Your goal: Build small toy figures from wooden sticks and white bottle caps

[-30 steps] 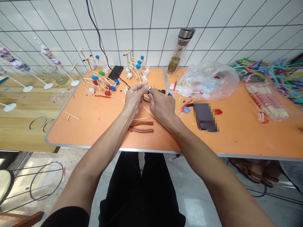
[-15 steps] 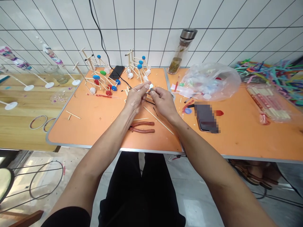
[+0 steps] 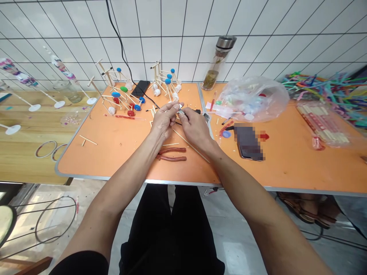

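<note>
White plastic piece [image 3: 180, 106], small and held up over the middle of the orange table, is pinched between the thumb and fingertips of the person's left hand [image 3: 164, 120]. That hand is closed firmly around it, with the fingers curled and the palm turned inward. The right hand [image 3: 195, 130] is also closed, gripping what looks like a slim metal-tipped tool [image 3: 181, 111]. From where I stand, the fingers hide most of it, so I wouldn't swear to the exact tool. Its tip sits at the white piece, and the two hands are almost touching.

From the head camera, a black cable [image 3: 178, 123] runs just under the hands. Red-handled pliers [image 3: 171, 154] lie closed on the orange folding table [image 3: 114, 160] just below the wrists, and a long wooden stick [image 3: 191, 145] lies under the right hand. Farther up the table, toward the white tiled wall [image 3: 172, 26], stand wooden-stick models with blue bottle caps [image 3: 164, 82] and a larger one with blue, green and red caps [image 3: 120, 99]. A black phone [image 3: 140, 88] lies between them. To the right are a clear plastic bag of caps [image 3: 252, 99], a glass bottle with a steel lid [image 3: 218, 63] and a second phone, pixelated [image 3: 249, 142].
</note>
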Tool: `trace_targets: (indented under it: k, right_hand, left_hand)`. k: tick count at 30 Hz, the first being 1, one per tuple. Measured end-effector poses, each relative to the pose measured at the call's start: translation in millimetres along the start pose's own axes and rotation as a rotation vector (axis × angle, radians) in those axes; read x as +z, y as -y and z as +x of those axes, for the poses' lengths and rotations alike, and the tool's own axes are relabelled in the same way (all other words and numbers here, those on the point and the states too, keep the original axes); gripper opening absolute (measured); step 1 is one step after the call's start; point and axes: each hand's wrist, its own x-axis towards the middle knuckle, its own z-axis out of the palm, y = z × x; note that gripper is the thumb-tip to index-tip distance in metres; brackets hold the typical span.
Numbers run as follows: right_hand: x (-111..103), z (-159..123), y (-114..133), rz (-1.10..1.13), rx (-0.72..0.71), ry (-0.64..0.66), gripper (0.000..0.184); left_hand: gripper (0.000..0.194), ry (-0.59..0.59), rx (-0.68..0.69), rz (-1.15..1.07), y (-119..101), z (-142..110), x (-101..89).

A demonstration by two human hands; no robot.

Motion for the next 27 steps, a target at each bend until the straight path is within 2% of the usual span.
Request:
trace_targets:
  k: [2,5,7,10,12,14,16,18,20,21,22,23,25,26,27]
  right_hand:
    - [-5.3,3.1,-1.2,0.383,0.070,0.080,0.023]
    - [-19.5,6.3,-2.3,0.928,0.309,0.356,0.019]
    - [-30.4,8.2,-3.0,1.158,0.428,0.533,0.019]
    - [-41.0,11.0,-5.2,1.314,0.458,0.684,0.022]
    - [-40.5,12.0,-7.2,1.295,0.413,0.697,0.022]
    - [-33.1,10.9,-8.9,1.141,0.337,0.589,0.022]
    - [-21.0,7.0,-9.6,0.820,0.214,0.355,0.025]
    - [-8.3,1.1,-8.9,0.359,0.060,0.106,0.023]
    - [0.6,-4.4,-7.3,-0.009,-0.015,-0.014,0.028]
    - [2.8,-5.8,-6.5,-0.105,-0.024,-0.034,0.031]
    - [3.0,-6.1,-5.9,-0.117,-0.019,-0.036,0.031]
    - [1.5,-5.0,-5.8,-0.035,0.001,-0.017,0.029]
    - [-5.7,-0.1,-6.8,0.266,0.054,0.070,0.022]
    - [-10.4,3.0,-7.8,0.485,0.094,0.148,0.021]
    - [-15.0,5.7,-9.0,0.587,0.117,0.226,0.026]
  left_hand:
    - [0.011,0.027,-0.003,-0.001,-0.9,-0.2,0.1]
    - [0.010,0.062,-0.015,0.031,-4.4,-1.4,0.0]
    - [0.009,0.090,-0.016,0.058,-7.5,-2.3,-0.6]
    - [0.011,0.162,0.003,0.068,-11.5,-2.9,-2.6]
    - [0.013,0.198,0.028,0.068,-12.5,-2.1,-4.2]
    - [0.015,0.190,0.052,0.087,-11.6,-0.5,-5.5]
    - [0.019,0.144,0.056,0.128,-8.9,1.5,-6.6]
    - [0.021,0.086,0.038,0.171,-5.0,3.4,-7.6]
    - [0.021,0.041,0.031,0.185,-1.1,4.6,-8.5]
    - [0.021,0.030,0.037,0.181,0.4,4.9,-8.8]
    - [0.021,0.026,0.045,0.174,1.4,4.9,-8.9]
    - [0.021,0.028,0.052,0.169,1.7,4.6,-8.7]
    - [0.023,0.053,0.051,0.158,0.5,3.2,-7.4]
    - [0.023,0.073,0.049,0.147,-0.9,2.1,-6.3]
    - [0.023,0.094,0.049,0.128,-2.6,0.8,-4.9]
